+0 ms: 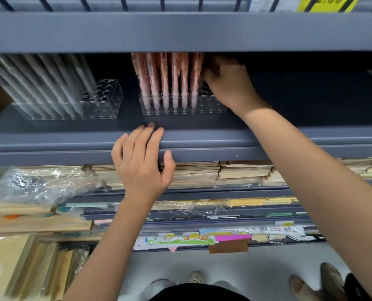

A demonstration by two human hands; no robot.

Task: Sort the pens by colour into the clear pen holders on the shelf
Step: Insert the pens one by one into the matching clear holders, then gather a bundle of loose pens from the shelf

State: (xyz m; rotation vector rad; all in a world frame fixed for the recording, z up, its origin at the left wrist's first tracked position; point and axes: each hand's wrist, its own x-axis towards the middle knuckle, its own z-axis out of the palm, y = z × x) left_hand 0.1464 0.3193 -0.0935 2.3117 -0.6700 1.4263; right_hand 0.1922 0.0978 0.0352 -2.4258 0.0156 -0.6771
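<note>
Your right hand [228, 83] reaches deep into the dark grey metal shelf [289, 135], at the right end of the row of pink pens in pinkish clear sleeves [170, 83]. Its fingers [211, 70] are curled against the last sleeve, but their tips sit in shadow under the front edge of the grey shelf above [180, 31], so you cannot tell whether they pinch a pen or only touch it. The pink pens stand upright in the clear plastic pen holder with round holes [215, 107]; their tops are cut off by that upper edge, and the holes at the holder's right end are partly hidden behind your wrist. To the left, well apart, a second clear plastic holder [111, 98] carries grey pens in clear sleeves [46, 83] that lean left; motion blur smears them, so their number is hard to make out. Your left hand [141, 161] rests on the shelf's front lip, fingers [152, 135] straight and slightly spread, thumb out to the side, holding nothing. Below the lip lie stacks of tan paper goods [241, 170] and crumpled clear plastic wrap [39, 183]. A yellow price label [328, 4] at the top is cropped and unreadable.
</note>
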